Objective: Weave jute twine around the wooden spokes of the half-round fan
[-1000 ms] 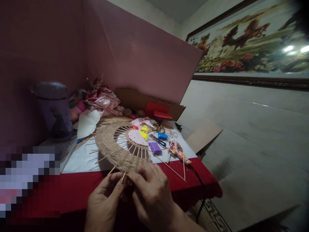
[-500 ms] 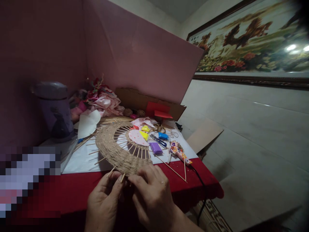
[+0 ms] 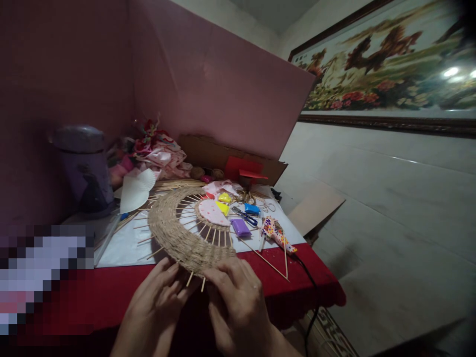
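A woven twine fan point(image 3: 174, 243) with thin wooden sticks is tilted over the table's front edge. Its outer band is brown twine, and a pale half-round patch with pink dots point(image 3: 212, 212) sits at its inner centre. My left hand point(image 3: 150, 302) holds the lower left rim, fingertips by a stick and some fingers under the weave. My right hand point(image 3: 240, 297) grips the lower right rim between thumb and fingers. Between the hands, two bare stick ends point(image 3: 196, 282) poke out past the twine. My right fingertips are partly hidden.
Beyond the fan lie blue-handled snips point(image 3: 245, 216), a purple packet point(image 3: 241, 228), a blue packet point(image 3: 252, 208) and a flower-patterned glue gun point(image 3: 277, 234) with a black cord. A purple tumbler point(image 3: 85, 171) stands left. Pink cloth point(image 3: 163, 156) is heaped behind, before a cardboard strip point(image 3: 201, 148).
My left hand has shifted left and loosened from the stick ends, which now show more plainly. My right hand has slid slightly right along the rim.
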Demonstrator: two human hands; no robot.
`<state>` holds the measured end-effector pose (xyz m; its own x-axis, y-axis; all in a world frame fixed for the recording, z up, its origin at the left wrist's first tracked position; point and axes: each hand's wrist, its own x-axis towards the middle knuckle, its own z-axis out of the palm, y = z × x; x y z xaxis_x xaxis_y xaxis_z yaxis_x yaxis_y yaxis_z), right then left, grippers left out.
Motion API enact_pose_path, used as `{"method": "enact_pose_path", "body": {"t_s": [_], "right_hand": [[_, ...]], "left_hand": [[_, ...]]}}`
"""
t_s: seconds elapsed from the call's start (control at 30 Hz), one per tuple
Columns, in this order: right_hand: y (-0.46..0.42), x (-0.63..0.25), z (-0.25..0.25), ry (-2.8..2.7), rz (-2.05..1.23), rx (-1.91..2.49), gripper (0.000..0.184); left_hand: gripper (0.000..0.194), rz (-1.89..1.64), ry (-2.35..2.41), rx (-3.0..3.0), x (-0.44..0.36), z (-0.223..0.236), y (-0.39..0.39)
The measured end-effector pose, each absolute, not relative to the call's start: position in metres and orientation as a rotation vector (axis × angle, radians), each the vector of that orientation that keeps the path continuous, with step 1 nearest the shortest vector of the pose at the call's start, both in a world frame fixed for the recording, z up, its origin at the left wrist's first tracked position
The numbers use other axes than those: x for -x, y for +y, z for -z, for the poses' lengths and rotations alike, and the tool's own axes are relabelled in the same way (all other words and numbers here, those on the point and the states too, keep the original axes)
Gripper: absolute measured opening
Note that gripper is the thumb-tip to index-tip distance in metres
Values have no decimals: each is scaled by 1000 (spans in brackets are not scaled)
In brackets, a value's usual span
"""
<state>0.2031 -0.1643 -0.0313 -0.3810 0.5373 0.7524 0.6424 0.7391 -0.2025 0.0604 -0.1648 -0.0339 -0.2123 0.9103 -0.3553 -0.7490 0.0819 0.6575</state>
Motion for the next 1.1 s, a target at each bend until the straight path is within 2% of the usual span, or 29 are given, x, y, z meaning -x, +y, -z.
{"method": "enact_pose_path", "body": {"t_s": [0.23, 0.6, 0.73, 0.93, 1.1], "right_hand": [[-171, -206, 42, -2101, 389, 873, 27], [-173, -204, 32, -2154, 356, 924, 25], [-179, -212, 24, -2067, 334, 885, 34], [-171, -239, 20, -1802, 224, 1002, 12], [-152, -248, 26, -1731, 106, 1080, 13]], "left_hand": [[31, -1503, 884, -304, -64, 36, -161], [22, -1526, 924, -276, -64, 41, -164], [24, -1516, 931, -264, -64, 40, -159], [21, -1502, 822, -282, -62, 31, -143], [17, -1505, 859, -346, -54, 23, -129]]}}
